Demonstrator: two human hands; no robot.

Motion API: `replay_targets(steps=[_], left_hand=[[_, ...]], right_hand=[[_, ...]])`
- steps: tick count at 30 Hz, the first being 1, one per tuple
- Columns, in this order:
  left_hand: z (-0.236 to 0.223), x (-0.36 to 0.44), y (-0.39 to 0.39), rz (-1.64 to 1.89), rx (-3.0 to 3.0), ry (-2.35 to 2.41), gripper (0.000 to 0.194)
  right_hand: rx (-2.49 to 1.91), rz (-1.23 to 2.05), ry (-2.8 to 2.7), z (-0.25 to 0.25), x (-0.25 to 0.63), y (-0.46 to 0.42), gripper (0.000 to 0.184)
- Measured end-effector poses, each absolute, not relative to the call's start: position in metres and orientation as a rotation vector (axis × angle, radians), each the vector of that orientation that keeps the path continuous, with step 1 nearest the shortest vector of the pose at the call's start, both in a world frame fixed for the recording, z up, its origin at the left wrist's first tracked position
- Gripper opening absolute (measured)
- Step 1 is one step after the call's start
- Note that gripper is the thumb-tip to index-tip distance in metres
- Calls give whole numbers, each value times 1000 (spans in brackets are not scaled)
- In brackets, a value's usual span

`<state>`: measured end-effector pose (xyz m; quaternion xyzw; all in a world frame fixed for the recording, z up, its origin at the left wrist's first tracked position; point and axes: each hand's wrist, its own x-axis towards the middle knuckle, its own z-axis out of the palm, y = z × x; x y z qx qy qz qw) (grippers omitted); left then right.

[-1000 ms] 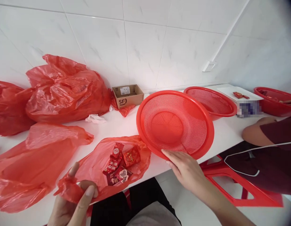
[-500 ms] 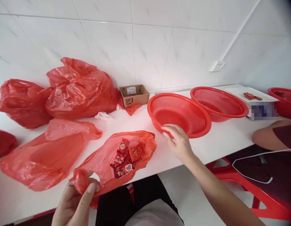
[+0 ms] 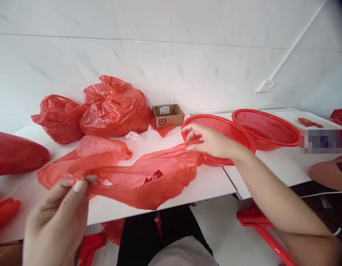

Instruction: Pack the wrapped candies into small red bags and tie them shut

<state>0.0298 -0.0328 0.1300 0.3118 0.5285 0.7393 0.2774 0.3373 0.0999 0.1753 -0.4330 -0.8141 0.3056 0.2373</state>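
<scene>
My left hand (image 3: pixel 60 210) is closed on one gathered end of a thin red plastic bag (image 3: pixel 159 192), with the thumb pressed over it. The bag stretches to the right above the table, its mouth partly open. A small red-wrapped packet (image 3: pixel 154 177) shows inside; the rest of the contents is hidden by the plastic. At the bag's other end, my right hand (image 3: pixel 211 140) has its fingers curled around the edge, the thumb and forefinger somewhat apart. Behind that hand stands a red perforated basket (image 3: pixel 242 138), partly covered by it.
A second red basket (image 3: pixel 270 129) stands farther right, near a white surface with small red packets (image 3: pixel 309 122). Full red bags (image 3: pixel 115 111) and an open cardboard box (image 3: pixel 169 116) line the wall. Another limp bag (image 3: pixel 85 151) lies left. A person's arm (image 3: pixel 327 168) is at the right.
My right hand has moved from the basket's rim to the bag's right end. The bag is now drawn out between both hands, covering most of its packets. The view has shifted left.
</scene>
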Motion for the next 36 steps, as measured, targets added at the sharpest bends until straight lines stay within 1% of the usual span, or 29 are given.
replay_targets(steps=[3, 5, 7, 9, 12, 14, 15, 16, 18, 21, 23, 24, 25, 27, 28, 30, 33, 35, 36], left_hand=[[160, 29, -8, 2114, 935, 1122, 5], [173, 31, 4, 2076, 1009, 1023, 6], [183, 34, 13, 2058, 1085, 955, 7], [191, 38, 17, 2107, 1140, 910, 11], [197, 42, 23, 2099, 1165, 800, 16], [196, 44, 26, 1975, 1208, 751, 12], [195, 45, 28, 1900, 1246, 748, 10], [194, 46, 30, 1826, 1289, 765, 15], [192, 46, 34, 1705, 1372, 850, 34], [194, 50, 43, 1498, 1491, 1078, 57], [198, 55, 50, 1304, 1563, 1192, 64], [200, 58, 54, 1192, 1602, 1211, 62], [202, 62, 57, 1088, 1639, 1211, 56], [205, 67, 62, 938, 1647, 1190, 37], [204, 69, 64, 902, 1626, 1186, 30], [202, 67, 66, 902, 1528, 1183, 31], [196, 61, 68, 931, 1405, 1177, 39], [191, 58, 69, 932, 1365, 1166, 40], [189, 57, 69, 926, 1365, 1159, 40]], right_hand=[[-1060, 829, -2304, 234, 340, 112, 45], [-1050, 792, -2356, 261, 340, 121, 40], [-1025, 703, -2311, 277, 337, 130, 35], [-942, 669, -2241, 283, 332, 138, 35], [-822, 787, -2336, 282, 322, 148, 25], [-749, 851, -2371, 283, 319, 153, 21], [-704, 863, -2341, 284, 318, 156, 22], [-660, 864, -2304, 287, 318, 157, 26], [-621, 833, -2279, 290, 316, 158, 29], [-589, 775, -2380, 289, 300, 148, 21], [-462, 807, -2456, 284, 279, 135, 21], [-391, 824, -2500, 281, 267, 127, 21], [-339, 824, -2543, 277, 254, 120, 22], [-297, 789, -2580, 271, 232, 109, 20], [-296, 774, -2555, 267, 225, 107, 19], [-320, 782, -2436, 259, 219, 109, 18], [-430, 862, -2356, 240, 227, 124, 27], [-508, 896, -2409, 225, 236, 134, 33], [-531, 905, -2425, 218, 241, 136, 33]])
